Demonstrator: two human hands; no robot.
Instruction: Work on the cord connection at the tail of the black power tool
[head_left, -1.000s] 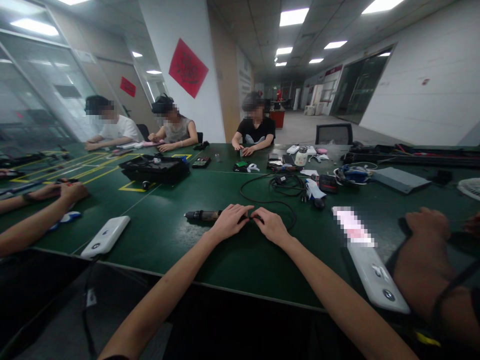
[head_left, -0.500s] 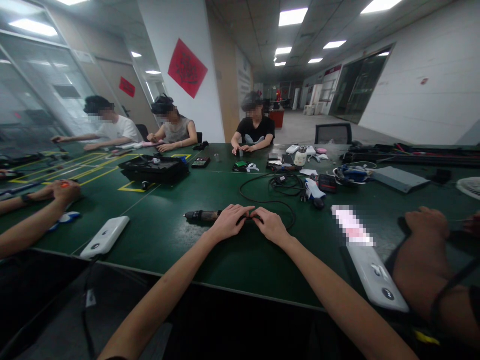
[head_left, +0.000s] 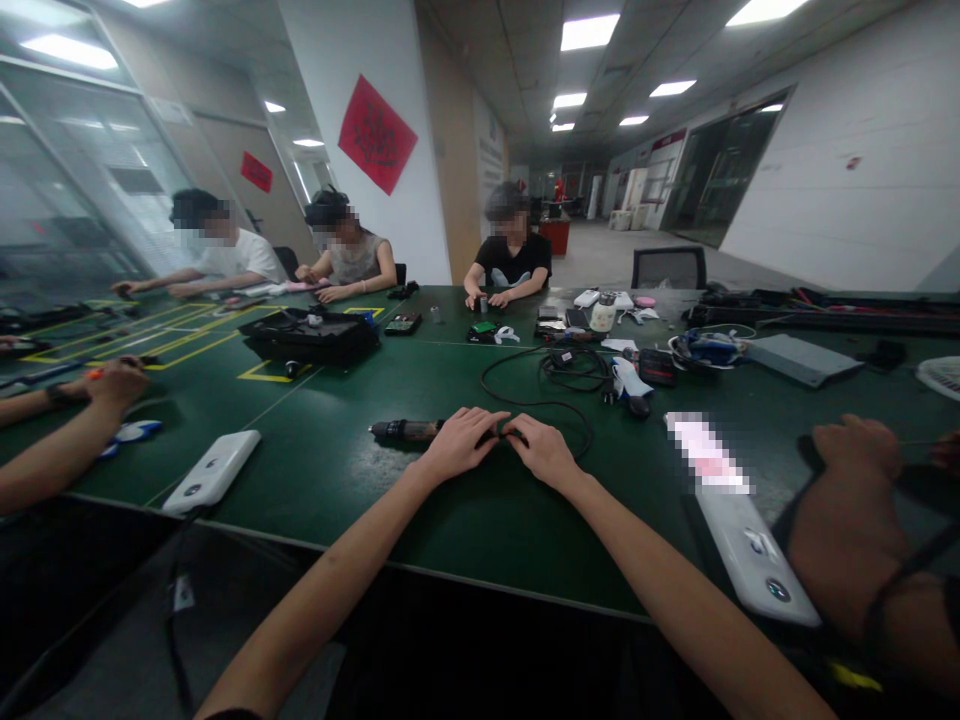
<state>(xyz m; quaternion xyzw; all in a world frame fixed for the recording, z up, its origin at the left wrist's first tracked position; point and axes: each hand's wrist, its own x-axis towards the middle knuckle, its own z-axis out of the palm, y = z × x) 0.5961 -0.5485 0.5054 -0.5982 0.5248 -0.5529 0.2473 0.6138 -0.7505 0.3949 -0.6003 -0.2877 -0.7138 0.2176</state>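
A dark cylindrical power tool (head_left: 405,431) lies on the green table (head_left: 352,470), its tip pointing left. My left hand (head_left: 461,443) rests over the tool's right end with fingers curled round it. My right hand (head_left: 541,450) sits just beside it, fingertips pinched on the black cable (head_left: 525,404) where it leaves the tool. The cable loops away behind my hands toward a coil in the table's middle. What lies under my palms is hidden.
White flat devices lie at left (head_left: 212,471) and right (head_left: 757,551). A co-worker's arms (head_left: 67,440) reach in at left, another's hand (head_left: 855,447) at right. Three people sit across. A black tray (head_left: 311,336), cable coil (head_left: 574,367) and grey box (head_left: 802,358) lie beyond.
My hands have barely shifted on the tool and cable. The co-worker's hands at left have moved further left.
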